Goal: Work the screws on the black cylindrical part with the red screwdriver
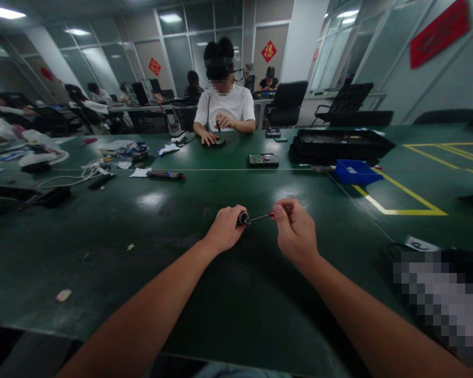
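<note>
Above the green table (205, 315), my left hand (224, 231) is wrapped round a small black cylindrical part (242, 219). Its round, hollow-looking end faces right; the rest is hidden by my fingers. A screwdriver (262, 216) with a reddish-brown handle is pinched between the thumb and fingers of my right hand (298, 232). The thin metal shaft points left, and its tip meets or nearly meets the end of the black part; contact is too small to tell.
Across the table a person (224, 107) works on a small dark device. Beyond my hands lie a hard drive (263, 159), a long black tray (335, 144), a blue bin (357, 172) and a grey pen-shaped tool (165, 175). Yellow tape (413, 212) marks the right side.
</note>
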Tool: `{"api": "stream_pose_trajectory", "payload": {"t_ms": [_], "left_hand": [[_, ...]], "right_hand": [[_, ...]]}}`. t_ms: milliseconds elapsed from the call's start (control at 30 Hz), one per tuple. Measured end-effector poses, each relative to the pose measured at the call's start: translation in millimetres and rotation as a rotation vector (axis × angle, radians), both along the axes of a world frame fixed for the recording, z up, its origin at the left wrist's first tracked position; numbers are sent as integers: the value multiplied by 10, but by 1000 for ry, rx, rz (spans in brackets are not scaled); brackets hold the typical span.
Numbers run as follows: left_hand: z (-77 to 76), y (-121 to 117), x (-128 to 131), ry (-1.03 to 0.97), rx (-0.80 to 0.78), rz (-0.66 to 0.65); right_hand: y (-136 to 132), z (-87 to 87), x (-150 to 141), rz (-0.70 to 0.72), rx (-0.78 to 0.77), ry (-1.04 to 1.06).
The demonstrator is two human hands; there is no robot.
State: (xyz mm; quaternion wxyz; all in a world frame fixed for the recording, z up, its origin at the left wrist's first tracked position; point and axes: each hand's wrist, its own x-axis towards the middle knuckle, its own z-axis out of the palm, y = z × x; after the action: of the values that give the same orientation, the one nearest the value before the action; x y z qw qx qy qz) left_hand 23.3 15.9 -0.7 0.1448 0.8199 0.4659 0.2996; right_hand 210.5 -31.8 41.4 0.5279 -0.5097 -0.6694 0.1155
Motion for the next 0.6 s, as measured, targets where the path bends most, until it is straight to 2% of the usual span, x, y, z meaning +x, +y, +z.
{"api": "stream_pose_trajectory", "payload": {"t_ms": [233,400,467,600], "left_hand": [[-15,7,-15,-2,-51,4],[-31,1,-12,-38,-69,22],[-31,-2,-6,-79,-79,47],[-24,1,-2,-217,-60,120]], "right_hand": [[5,39,-3,-85,69,-3],[77,34,40,-130,165,-114],[122,14,62,-108,127,-173],[178,-65,67,-25,-93,-364]]}}
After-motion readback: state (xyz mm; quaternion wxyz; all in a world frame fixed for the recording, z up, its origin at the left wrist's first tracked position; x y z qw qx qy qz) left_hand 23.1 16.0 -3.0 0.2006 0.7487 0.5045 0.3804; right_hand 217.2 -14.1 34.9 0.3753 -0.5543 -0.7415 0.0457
